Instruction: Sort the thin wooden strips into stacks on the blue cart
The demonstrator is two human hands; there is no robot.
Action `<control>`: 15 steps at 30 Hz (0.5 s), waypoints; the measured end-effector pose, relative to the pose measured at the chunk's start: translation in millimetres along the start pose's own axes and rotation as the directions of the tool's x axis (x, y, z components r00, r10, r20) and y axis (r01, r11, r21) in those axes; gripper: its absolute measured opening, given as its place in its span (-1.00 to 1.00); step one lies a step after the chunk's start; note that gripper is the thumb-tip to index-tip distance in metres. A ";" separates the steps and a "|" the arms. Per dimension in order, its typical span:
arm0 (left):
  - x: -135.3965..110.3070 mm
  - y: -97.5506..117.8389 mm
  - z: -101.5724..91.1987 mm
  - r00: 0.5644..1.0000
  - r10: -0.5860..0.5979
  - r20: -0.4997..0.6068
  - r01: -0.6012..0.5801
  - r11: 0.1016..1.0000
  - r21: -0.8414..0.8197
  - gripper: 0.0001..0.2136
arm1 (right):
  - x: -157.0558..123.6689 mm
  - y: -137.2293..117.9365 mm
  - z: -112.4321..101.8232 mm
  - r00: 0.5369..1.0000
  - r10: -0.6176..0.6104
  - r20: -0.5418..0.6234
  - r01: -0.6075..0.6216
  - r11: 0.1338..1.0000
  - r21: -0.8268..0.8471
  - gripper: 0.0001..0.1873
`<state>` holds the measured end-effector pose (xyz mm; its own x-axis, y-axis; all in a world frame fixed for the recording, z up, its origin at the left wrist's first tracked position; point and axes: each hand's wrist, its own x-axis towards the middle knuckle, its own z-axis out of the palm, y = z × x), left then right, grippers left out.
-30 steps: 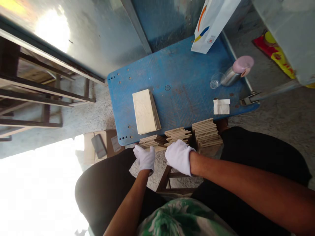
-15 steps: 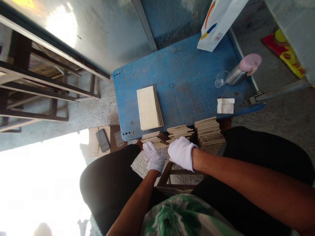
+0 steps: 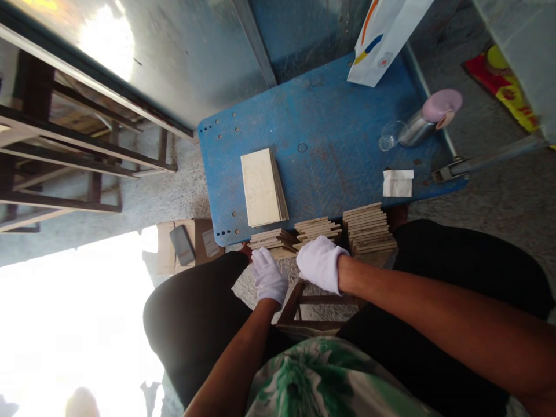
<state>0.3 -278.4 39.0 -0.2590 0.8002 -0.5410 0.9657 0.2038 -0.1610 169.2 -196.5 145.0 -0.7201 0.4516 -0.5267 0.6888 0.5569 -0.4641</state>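
My left hand [image 3: 269, 278], in a white glove, is held at the near side of the left stack of thin wooden boards [image 3: 273, 238]. Its fingers are stretched out and I see nothing in its grasp. My right hand [image 3: 319, 264], also gloved, is curled just below the middle stack of boards [image 3: 316, 226] and covers part of it. Its fingertips are hidden, so what they hold, if anything, does not show. To the right stands a taller stack of boards [image 3: 367, 227]. A neat pile of pale boards [image 3: 263, 186] lies on the blue table [image 3: 321, 174].
On the table's right are a steel flask with a pink lid [image 3: 419, 127], a clear cup [image 3: 388, 141], a folded white paper [image 3: 398, 183] and a white bag [image 3: 377, 52]. A phone [image 3: 182, 245] rests on cardboard [image 3: 165, 255] at left. A wooden frame [image 3: 321, 300] stands below my hands.
The whole view has shifted slightly, so things sit a little higher in the picture. Both hands keep nearly the same pose and place beside the stacks.
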 end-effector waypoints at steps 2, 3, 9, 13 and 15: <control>-2.6 1.4 -1.0 1.000 0.001 0.002 -0.001 1.000 0.015 -0.25 | 1.1 0.8 1.8 1.000 0.006 -0.003 -0.006 1.000 -0.005 -0.71; -4.1 2.5 -2.7 1.000 0.002 0.000 -0.002 1.000 0.025 -0.25 | 1.7 1.2 2.8 1.000 0.010 -0.005 -0.010 1.000 -0.009 -0.71; -2.2 3.4 -27.6 0.999 0.038 -0.036 -0.033 0.990 0.141 -0.54 | 6.2 2.2 10.5 0.999 0.021 -0.036 -0.022 0.999 -0.030 -0.70; 17.7 -7.9 -37.0 0.997 0.057 0.060 -0.067 0.981 0.183 -0.69 | 7.3 3.1 11.2 0.999 0.028 -0.034 -0.029 0.999 -0.026 -0.70; 27.0 -12.0 -32.9 0.986 0.052 0.156 -0.073 0.988 0.135 -0.73 | 7.1 4.2 9.7 0.999 0.034 -0.013 -0.034 0.999 -0.019 -0.70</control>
<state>-17.6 -240.7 53.5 -0.2083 0.7120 -0.6706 0.9708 0.0668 -0.2306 167.9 -197.7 132.4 -0.6977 0.4794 -0.5324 0.7110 0.5546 -0.4323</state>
